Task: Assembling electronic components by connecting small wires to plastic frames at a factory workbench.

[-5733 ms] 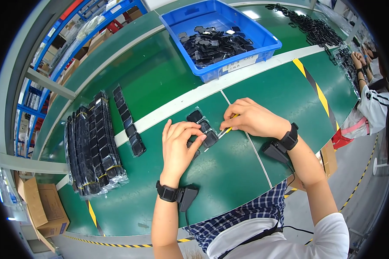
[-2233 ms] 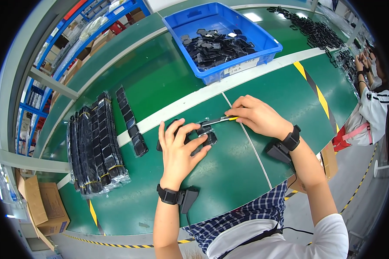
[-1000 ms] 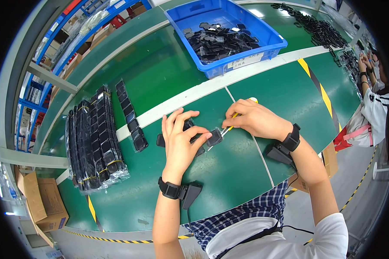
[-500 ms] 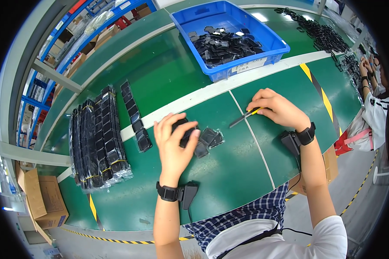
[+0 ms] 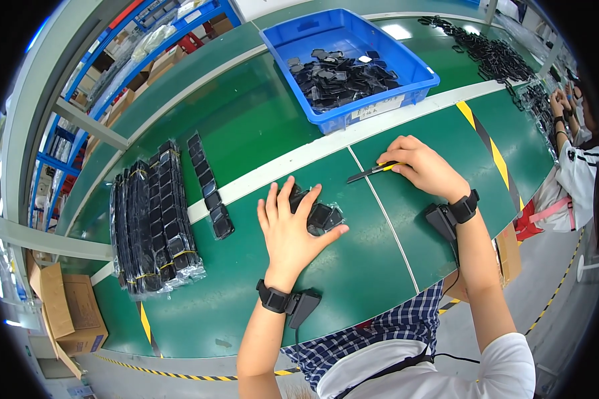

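Observation:
My left hand (image 5: 289, 233) is spread over a few flat dark squarish pieces (image 5: 323, 216) in clear film on the green table. Its fingers are apart, and part of the pieces is hidden beneath them. To the right, my right hand (image 5: 420, 166) grips a yellow and black utility knife (image 5: 379, 171), its dark tip pointing left above the table. A strip of dark square pieces (image 5: 206, 179) in clear film lies left of my left hand. Farther left sits a stack of such strips (image 5: 156, 219), bound with yellow bands.
A blue bin (image 5: 373, 110) with a heap of dark flat pieces stands at the far middle. Black loop-like parts (image 5: 492, 56) are piled at the far right, near another person's hands (image 5: 561, 100). Cardboard boxes (image 5: 80, 309) stand at the lower left.
My left hand has moved right and spread its fingers; the dark piece it held is down among the others. My right hand has shifted slightly left with the knife.

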Motion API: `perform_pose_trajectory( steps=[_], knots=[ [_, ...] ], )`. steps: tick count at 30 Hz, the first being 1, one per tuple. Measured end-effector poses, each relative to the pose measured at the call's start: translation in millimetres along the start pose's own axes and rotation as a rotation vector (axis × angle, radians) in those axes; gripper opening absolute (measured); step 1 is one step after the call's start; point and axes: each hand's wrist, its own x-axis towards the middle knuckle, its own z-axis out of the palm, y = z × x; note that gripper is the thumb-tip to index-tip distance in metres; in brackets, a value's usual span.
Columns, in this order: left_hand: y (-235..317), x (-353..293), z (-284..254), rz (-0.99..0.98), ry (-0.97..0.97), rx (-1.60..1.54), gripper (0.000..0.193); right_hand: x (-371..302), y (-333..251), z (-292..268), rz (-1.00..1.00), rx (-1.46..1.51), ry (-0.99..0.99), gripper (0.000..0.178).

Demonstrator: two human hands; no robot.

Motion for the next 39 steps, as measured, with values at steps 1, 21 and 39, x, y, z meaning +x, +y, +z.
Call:
perform_pose_trajectory(
  steps=[1,21,39],
  knots=[
    [-2.0,0.2,1.9,0.001,0.001,0.001,0.067,0.2,0.1,0.1,0.0,0.0,0.001,0.03],
    [-38.9,26.3,6.7,-0.173,0.235,-0.359,0.022,-0.5,5.4,1.6,-0.035,-0.014,0.061,0.027],
    [-11.2,264.9,53.2,-0.595,0.248,-1.261,0.031,0.6,11.8,10.7,-0.062,-0.034,0.104,0.025]
  ],
)
